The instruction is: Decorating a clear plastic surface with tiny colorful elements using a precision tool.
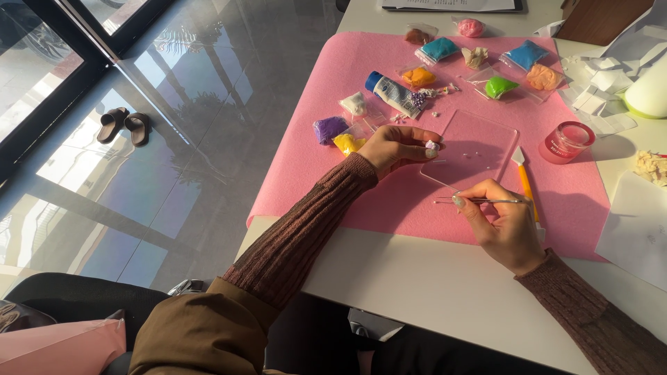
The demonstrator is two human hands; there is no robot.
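The left hand point(397, 147) rests on the pink mat point(577, 201), its fingers pinched together on a small white-and-lilac lump of clay point(431, 146) at the left edge of a clear plastic sheet point(479, 142). The right hand point(504, 226) lies at the near edge of the mat, its fingers closed on a pair of thin metal tweezers point(479, 201) that lie level and point left, tips just in front of the sheet's near corner. The two hands are near each other but apart.

Just right of the sheet lies an orange-handled tool point(526, 182) with a pale blade, and beyond it stands a small pink jar point(566, 142). Farther back on the mat lie little bags of coloured clay: purple point(329, 128), yellow point(347, 144), orange point(419, 76), green point(500, 87) and two blue ones point(440, 48). A white tube with a blue cap point(393, 93) lies among them. The mat covers part of a white tabletop point(445, 292). A pair of brown slippers point(125, 126) sits on the glossy floor to the left.
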